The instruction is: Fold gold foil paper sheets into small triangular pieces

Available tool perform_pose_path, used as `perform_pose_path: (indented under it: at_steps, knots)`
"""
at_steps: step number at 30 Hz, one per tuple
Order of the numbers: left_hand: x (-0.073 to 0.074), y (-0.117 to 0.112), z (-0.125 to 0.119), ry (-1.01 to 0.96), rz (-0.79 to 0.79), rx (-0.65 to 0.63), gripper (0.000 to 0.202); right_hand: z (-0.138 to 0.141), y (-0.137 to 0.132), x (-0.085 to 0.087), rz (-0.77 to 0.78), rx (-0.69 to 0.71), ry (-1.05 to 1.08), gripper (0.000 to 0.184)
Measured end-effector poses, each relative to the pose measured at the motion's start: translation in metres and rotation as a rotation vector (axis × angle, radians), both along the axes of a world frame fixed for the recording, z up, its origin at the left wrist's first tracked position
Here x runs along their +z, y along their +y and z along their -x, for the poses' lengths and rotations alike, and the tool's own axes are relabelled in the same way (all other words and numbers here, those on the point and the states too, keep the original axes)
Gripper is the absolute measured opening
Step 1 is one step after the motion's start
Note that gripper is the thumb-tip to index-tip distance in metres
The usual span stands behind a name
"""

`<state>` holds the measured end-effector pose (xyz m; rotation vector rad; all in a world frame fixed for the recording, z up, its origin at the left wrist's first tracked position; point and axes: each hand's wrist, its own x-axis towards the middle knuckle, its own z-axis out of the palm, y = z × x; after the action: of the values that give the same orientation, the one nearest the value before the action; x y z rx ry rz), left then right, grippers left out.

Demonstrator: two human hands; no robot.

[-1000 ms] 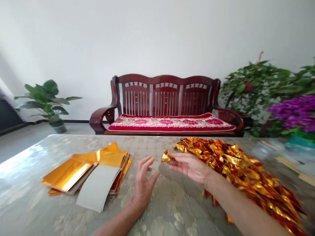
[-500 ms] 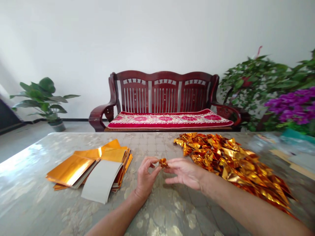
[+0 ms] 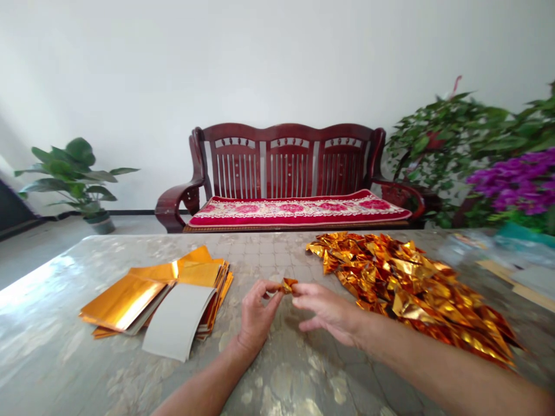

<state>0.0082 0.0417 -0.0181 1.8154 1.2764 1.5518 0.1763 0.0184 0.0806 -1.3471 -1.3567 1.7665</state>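
A small folded piece of shiny gold foil paper [image 3: 288, 285] is held just above the table between my hands. My left hand [image 3: 259, 309] pinches its left end between thumb and fingertips. At its right end are the upper fingertips of my right hand [image 3: 327, 312], closed on the piece, while the lower fingers hang spread below. To the left lies a stack of flat gold foil sheets [image 3: 125, 294], with a pale grey sheet [image 3: 177, 320] face up at the front. A large heap of folded gold foil pieces [image 3: 416, 289] sits to the right, partly behind my right forearm.
The table [image 3: 117, 381] has a patterned, glossy cover. Clear plastic and card [image 3: 515, 271] lie at its right edge. Beyond stands a dark red wooden bench [image 3: 290, 162] with a red patterned cushion [image 3: 299, 211]. Potted plants [image 3: 78, 173] and purple flowers [image 3: 520, 179] flank it.
The small foil piece has turned a little between my fingers and shows a pointed edge. My right hand has shifted slightly right, its lower fingers moving down.
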Motion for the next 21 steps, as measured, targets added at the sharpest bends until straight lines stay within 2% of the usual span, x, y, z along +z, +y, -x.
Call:
perform_pose_path:
  at_steps: [7,13,21]
  knots:
    - [-0.0051,0.0007,0.0003,-0.002,0.018,0.012,0.005,0.0029,-0.0030,-0.0062,0.032,0.039,-0.063,0.038]
    - [-0.0038,0.0016,0.0022,0.056,-0.051,-0.009,0.029,0.0051,-0.0031,-0.0034,0.025,0.067,-0.142,0.042]
    - [0.0018,-0.0017,0.0028,0.154,-0.065,-0.165,0.016,0.0038,-0.0033,-0.0074,0.006,0.057,-0.144,0.035]
